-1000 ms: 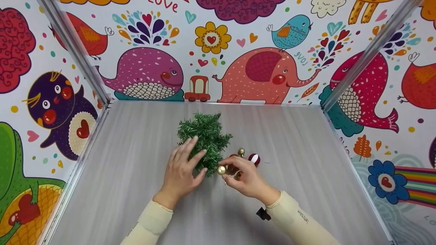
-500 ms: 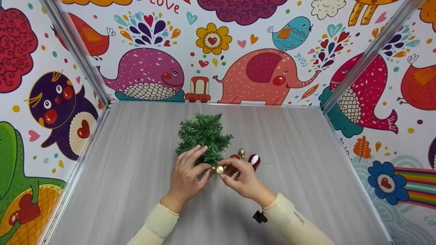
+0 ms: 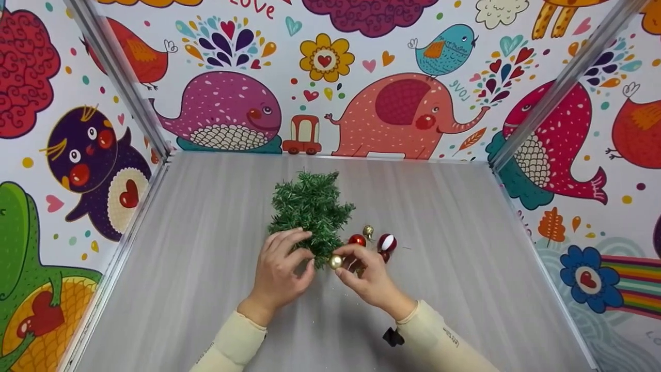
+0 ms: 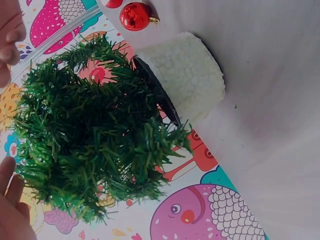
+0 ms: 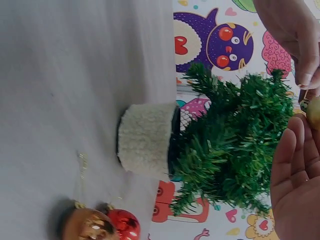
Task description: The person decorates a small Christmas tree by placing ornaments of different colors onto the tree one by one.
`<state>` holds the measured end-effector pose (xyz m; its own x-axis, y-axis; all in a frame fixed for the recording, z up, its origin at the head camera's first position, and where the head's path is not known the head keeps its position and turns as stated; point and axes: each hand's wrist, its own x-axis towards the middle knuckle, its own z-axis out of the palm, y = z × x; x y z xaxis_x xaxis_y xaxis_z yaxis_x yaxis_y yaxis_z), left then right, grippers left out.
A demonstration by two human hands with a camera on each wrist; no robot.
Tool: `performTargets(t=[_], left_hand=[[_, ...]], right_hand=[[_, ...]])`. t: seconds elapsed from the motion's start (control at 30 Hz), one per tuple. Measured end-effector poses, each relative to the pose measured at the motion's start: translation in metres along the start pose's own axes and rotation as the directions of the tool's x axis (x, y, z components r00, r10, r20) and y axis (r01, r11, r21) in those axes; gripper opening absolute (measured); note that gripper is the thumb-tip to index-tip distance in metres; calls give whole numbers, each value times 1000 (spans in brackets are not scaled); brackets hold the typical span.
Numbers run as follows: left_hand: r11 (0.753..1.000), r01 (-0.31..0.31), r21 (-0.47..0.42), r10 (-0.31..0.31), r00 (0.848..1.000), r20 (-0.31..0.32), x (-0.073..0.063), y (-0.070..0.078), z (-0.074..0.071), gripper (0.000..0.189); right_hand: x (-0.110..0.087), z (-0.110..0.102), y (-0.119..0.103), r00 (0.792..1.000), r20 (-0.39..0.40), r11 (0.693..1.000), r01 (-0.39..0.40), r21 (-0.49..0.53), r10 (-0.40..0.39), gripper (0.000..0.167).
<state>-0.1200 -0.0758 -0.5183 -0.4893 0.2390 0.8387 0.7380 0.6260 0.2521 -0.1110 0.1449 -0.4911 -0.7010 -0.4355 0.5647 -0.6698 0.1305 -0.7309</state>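
Observation:
Thumb and fingers of my right hand (image 3: 369, 274) pinch a shiny gold bauble (image 3: 336, 261) at the lower right of a small artificial Christmas tree (image 3: 310, 204). My left hand (image 3: 281, 266) is beside it, thumb and index finger curved toward each other. In the right wrist view, the left fingertips (image 5: 306, 79) are right at the thin hanging loop above the bauble's cap (image 5: 304, 104). The tree stands upright in a pot with a fluffy white cover (image 4: 185, 80), which the hands hide in the head view. The left wrist view leaves the held bauble out.
Right of the tree lie a red bauble (image 3: 357, 241), a red-and-white striped bauble (image 3: 387, 242) and a small gold one (image 3: 367, 231). A copper-gold bauble (image 5: 90, 225) with a loop lies near the pot. Patterned panels (image 3: 217, 113) enclose the grey table (image 3: 465, 248).
My left hand has come off the tree's branches down to the bauble's cap, then drawn slightly left. The right hand keeps its pinch on the gold bauble, which has shifted only a little.

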Motion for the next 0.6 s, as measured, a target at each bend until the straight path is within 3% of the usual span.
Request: performTargets(t=[0.4, 0.6], left_hand=[[999, -43, 21, 42, 998, 44, -4, 2, 2, 4], [997, -44, 63, 39, 996, 84, -6, 1, 4, 3]], right_hand=[[-38, 20, 47, 988, 51, 989, -147, -6, 147, 30], [-43, 27, 54, 976, 77, 979, -205, -13, 205, 31]])
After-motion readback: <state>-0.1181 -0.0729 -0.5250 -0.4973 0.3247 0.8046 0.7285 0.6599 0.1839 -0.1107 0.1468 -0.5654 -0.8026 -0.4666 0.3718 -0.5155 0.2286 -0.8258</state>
